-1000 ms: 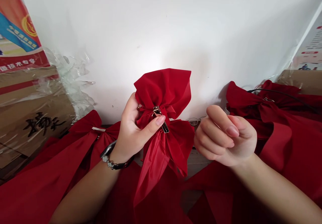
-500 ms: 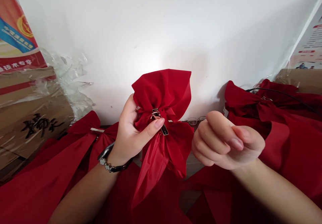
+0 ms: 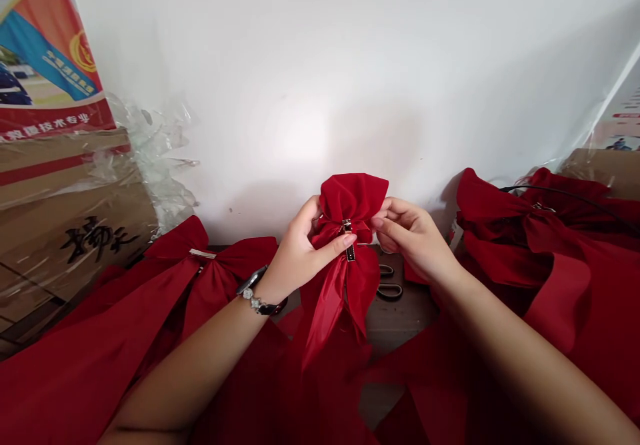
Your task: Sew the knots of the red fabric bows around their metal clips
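A gathered red velvet bow with satin tails hangs in front of me, cinched at its neck by a small metal clasp with a black strip. My left hand grips the bow's left side at the neck, with the thumb lying across the fabric beside the clasp. My right hand pinches the bow's right edge between fingertips and thumb. A beaded bracelet with a black band circles my left wrist.
Similar red bows and red cloth lie heaped on both sides. Wire-rimmed glasses lie on a wooden surface below the bow. A plastic-wrapped cardboard box stands at left; a black cable crosses the right heap.
My right hand has moved left from a curled pose in the air and now pinches the bow. The bow sits lower in view, and my hands are closer together.
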`<action>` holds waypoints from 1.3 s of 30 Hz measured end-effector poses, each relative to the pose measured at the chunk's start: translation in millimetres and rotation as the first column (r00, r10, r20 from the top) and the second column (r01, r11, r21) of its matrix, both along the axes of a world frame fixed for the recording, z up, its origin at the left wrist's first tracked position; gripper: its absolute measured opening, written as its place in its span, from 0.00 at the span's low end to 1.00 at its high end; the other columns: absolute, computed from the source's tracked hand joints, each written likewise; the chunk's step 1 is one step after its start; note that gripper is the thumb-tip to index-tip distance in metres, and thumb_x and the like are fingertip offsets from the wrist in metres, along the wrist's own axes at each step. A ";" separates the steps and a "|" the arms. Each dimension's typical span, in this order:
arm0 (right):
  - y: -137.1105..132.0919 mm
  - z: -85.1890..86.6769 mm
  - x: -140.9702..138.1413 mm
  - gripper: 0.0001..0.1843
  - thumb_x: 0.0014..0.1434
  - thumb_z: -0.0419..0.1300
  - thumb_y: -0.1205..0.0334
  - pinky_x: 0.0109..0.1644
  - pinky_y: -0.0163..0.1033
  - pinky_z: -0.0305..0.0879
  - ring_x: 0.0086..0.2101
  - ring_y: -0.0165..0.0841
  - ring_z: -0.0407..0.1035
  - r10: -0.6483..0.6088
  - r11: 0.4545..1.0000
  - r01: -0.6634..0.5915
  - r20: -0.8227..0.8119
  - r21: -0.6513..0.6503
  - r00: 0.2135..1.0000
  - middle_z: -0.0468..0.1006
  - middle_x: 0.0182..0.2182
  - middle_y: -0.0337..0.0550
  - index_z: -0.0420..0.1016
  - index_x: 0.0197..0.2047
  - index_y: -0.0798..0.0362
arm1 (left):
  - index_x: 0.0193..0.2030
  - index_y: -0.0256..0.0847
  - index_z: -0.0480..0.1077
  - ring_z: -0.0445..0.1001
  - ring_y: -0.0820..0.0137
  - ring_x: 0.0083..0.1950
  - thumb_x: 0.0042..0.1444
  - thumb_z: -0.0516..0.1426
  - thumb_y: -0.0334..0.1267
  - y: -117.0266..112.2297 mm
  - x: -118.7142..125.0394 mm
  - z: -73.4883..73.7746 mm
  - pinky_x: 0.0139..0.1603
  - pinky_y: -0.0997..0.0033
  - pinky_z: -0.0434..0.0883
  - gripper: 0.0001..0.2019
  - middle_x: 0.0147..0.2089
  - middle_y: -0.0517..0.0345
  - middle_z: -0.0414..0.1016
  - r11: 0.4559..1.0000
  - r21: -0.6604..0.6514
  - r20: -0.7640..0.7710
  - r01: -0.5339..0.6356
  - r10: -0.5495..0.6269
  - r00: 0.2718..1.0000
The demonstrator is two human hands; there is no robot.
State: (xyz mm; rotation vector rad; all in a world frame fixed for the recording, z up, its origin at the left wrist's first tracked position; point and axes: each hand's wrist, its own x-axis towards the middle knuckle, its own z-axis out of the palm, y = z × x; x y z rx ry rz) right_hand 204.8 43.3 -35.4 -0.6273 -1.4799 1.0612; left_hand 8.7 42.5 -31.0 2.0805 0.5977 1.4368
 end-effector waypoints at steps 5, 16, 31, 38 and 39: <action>-3.9 0.6 -3.6 0.13 0.52 0.66 0.54 0.21 0.29 0.56 0.20 0.22 0.58 -0.136 0.983 0.116 0.143 0.142 0.980 0.71 0.26 0.36 0.75 0.33 0.55 | 0.55 0.41 0.66 0.75 0.63 0.51 0.54 0.63 0.39 1.8 1.5 -3.6 0.55 0.59 0.74 0.22 0.51 0.50 0.75 0.999 0.028 -0.068 0.042 -0.040 0.997; -10.6 1.2 8.1 0.14 0.51 0.68 0.55 0.24 0.33 0.66 0.20 0.28 0.66 -0.008 0.954 -0.050 0.189 0.295 0.982 0.74 0.18 0.38 0.72 0.21 0.54 | 0.51 0.44 0.67 0.70 0.60 0.57 0.53 0.64 0.36 -16.5 -3.2 7.9 0.57 0.57 0.73 0.19 0.55 0.47 0.69 0.893 0.441 -0.241 0.092 0.020 0.970; -12.8 -10.6 -7.8 0.21 0.55 0.62 0.63 0.18 0.28 0.53 0.13 0.20 0.55 0.253 0.966 -0.251 -0.029 0.059 0.967 0.62 0.10 0.33 0.63 0.14 0.55 | 0.54 0.44 0.65 0.70 0.60 0.57 0.52 0.64 0.34 -23.5 -0.7 11.5 0.59 0.58 0.71 0.22 0.54 0.50 0.72 0.918 0.377 -0.263 0.119 -0.017 0.965; -9.6 -0.7 3.5 0.12 0.57 0.65 0.58 0.18 0.29 0.57 0.13 0.23 0.61 0.128 0.988 -0.121 -0.083 0.094 0.988 0.68 0.14 0.32 0.68 0.29 0.53 | 0.55 0.45 0.64 0.76 0.65 0.42 0.51 0.64 0.34 -28.4 -4.4 10.9 0.46 0.65 0.75 0.24 0.43 0.56 0.76 0.959 0.265 -0.236 0.097 -0.033 0.971; -8.3 1.7 6.4 0.13 0.58 0.64 0.56 0.17 0.28 0.56 0.13 0.23 0.60 0.114 0.989 -0.104 -0.098 0.106 0.989 0.67 0.14 0.31 0.67 0.29 0.53 | 0.56 0.45 0.63 0.76 0.65 0.43 0.51 0.64 0.34 -28.5 -5.1 10.9 0.46 0.65 0.75 0.25 0.44 0.56 0.76 0.960 0.267 -0.241 0.082 -0.015 0.970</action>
